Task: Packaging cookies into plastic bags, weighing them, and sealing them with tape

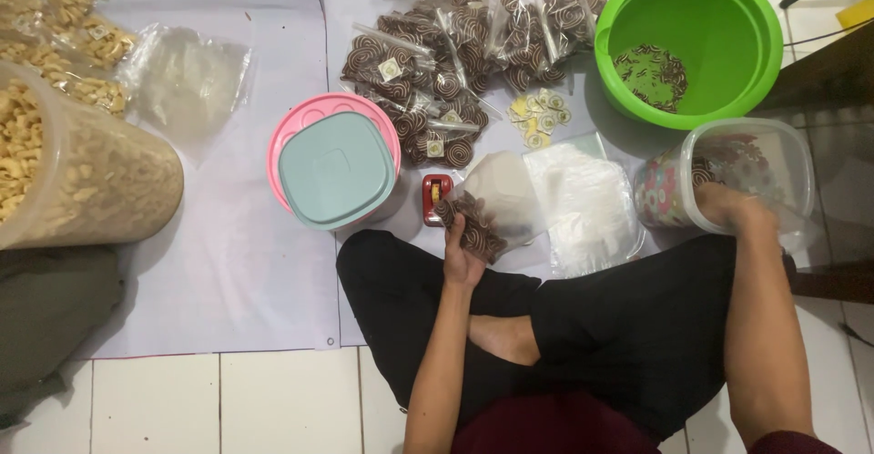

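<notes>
We sit cross-legged on the floor at the near edge of a white sheet point(228, 272) spread over the tiles. Our left hand point(462, 252) pinches a clear plastic bag point(496, 204) by its lower end, fingers closed around the part already holding brown spiral cookies point(473, 226). Our right hand point(728, 206) reaches into a clear tub point(746, 167) at the right edge of the sheet; its grip is inside the container, so we cannot tell whether it is closed on anything.

To do this well, we would judge it best to keep the bag's mouth held open and upright, lift only a small handful from the tub, and bring it over gently, since these thin spirals look brittle.

Filled bags point(455, 53) lie heaped at the far edge, beside a green basin point(719, 17) with a few cookies left in it. A stack of empty bags point(587, 204) lies just beside the held one, and a small red tape dispenser point(436, 194) touches it on the left.

The fingertips in the tub are hidden behind its cloudy wall. The small yellow labels point(537, 117) are too tiny to make out, and the jar of pale snacks point(82, 176) is cut off at the left edge.
</notes>
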